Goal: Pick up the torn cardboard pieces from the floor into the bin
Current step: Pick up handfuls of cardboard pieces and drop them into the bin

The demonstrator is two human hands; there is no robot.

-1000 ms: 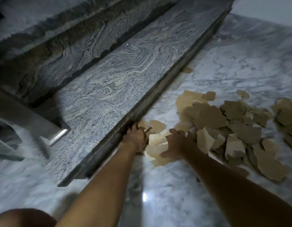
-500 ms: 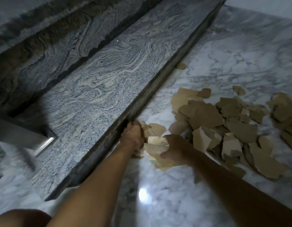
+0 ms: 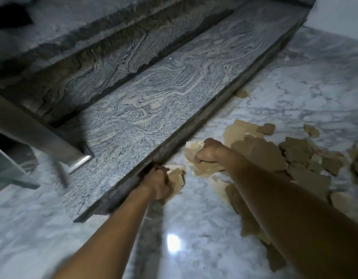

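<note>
Two closed grips: left hand (image 3: 157,183) and right hand (image 3: 209,151) each enclose cardboard pieces (image 3: 207,169).

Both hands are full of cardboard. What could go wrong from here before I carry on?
1. The torn pieces stick loosely out of the right grip; some may drop on the way, and no bin is in view.
2. The left grip, also holding cardboard, sits right at the stone step edge, so knuckles could scrape when lifting.
3. A stray piece lies by the step, apart from the main pile, and might be missed.
</note>
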